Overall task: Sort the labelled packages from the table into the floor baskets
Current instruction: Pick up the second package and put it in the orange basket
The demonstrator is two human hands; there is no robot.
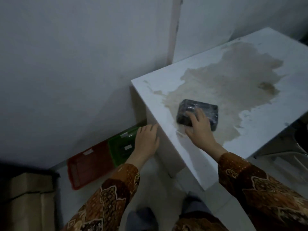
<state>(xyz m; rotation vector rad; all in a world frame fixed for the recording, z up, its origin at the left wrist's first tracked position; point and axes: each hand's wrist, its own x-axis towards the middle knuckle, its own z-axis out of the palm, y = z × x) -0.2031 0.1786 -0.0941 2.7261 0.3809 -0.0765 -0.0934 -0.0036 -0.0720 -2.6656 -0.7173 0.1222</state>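
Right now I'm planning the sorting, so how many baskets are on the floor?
2. A red basket lies by the wall, and a green basket sits beside it, next to the table, partly behind the left hand. More may be hidden behind the table.

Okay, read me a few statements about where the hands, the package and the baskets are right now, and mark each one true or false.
1. The right hand rests on the dark package. True.
2. The package lies in the red basket. False: it lies on the white table.
3. The green basket sits beside the red one on the floor. True.
4. The left hand holds a package. False: it is empty, fingers spread, by the table's corner.
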